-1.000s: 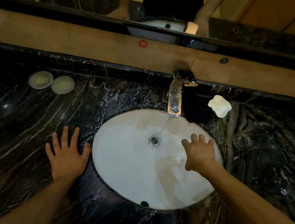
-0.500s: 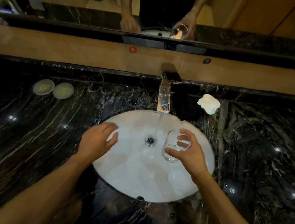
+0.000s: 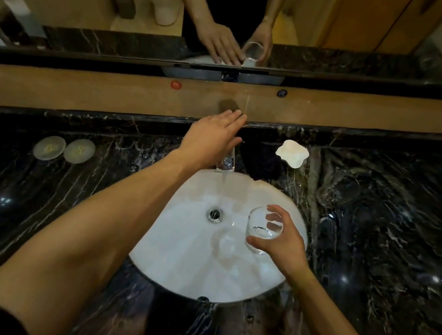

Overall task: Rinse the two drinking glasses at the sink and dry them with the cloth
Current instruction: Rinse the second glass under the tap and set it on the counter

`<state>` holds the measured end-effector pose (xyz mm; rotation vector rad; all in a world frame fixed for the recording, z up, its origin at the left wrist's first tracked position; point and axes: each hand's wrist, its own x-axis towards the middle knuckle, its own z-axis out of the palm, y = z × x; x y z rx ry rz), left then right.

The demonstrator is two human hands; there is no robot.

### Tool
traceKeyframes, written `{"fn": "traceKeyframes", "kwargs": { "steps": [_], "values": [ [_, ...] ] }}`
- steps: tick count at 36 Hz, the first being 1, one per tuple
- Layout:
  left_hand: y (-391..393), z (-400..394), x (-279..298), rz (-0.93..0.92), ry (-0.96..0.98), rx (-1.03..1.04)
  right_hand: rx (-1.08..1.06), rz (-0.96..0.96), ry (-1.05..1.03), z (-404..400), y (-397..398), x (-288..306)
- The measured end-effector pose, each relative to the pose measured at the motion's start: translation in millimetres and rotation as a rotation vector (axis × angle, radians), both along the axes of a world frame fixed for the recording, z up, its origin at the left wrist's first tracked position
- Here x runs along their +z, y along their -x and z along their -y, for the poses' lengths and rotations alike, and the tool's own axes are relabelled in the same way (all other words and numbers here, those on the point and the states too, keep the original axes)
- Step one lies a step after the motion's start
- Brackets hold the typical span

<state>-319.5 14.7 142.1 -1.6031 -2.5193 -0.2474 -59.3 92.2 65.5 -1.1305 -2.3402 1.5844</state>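
Now holding one glass (image 3: 264,229) over the sink (image 3: 174,267), right hand (image 3: 282,240) curling fingers round it just right of the drain (image 3: 214,215); reaching the left hand (image 3: 212,138), fingers straight, onto the tap (image 3: 226,163) behind the sink. Risking a wet glass slipping and cracking against the basin. Leaving a second glass (image 3: 339,191) lying right of the sink, near the rim, clear of both arms.
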Motion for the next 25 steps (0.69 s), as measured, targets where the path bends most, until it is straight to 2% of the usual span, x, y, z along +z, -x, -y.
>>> {"fn": "traceKeyframes", "kwargs": {
  "steps": [10, 19, 22, 25],
  "values": [
    [-12, 6, -22, 0.003, -0.021, 0.003, -0.029, -0.071, -0.015, -8, -16, -5],
    [-22, 8, -38, 0.088, -0.041, 0.062, -0.009, -0.060, -0.004, -6, -19, 0],
    [-25, 9, -39, 0.110, -0.039, 0.070, 0.068, 0.039, -0.091, -8, -17, 5],
    [-29, 7, -38, 0.124, -0.043, 0.083, 0.251, 0.223, -0.364, -12, -12, 18]
  ]
}}
